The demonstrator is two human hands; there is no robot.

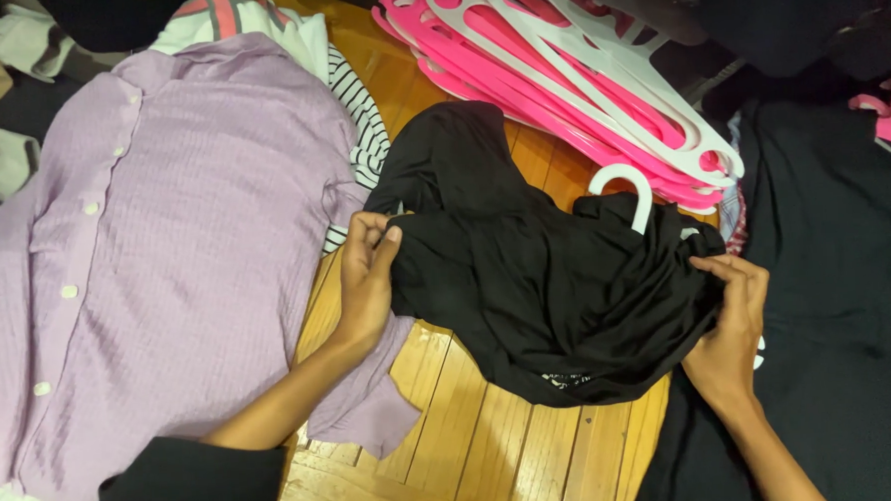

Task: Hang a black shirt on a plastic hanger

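Both hands (367,279) (731,328) gripping black garment's (537,287) opposite edges

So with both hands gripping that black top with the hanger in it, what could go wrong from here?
1. The white hanger shows only its hook; the rest is buried in the bunched black garment, so it might snag or slip out of the neck.
2. The left hand and right hand pinch opposite edges; a hard pull could stretch the fabric.
3. The lilac shirt lies right beside the left hand, so its sleeve may get dragged along.
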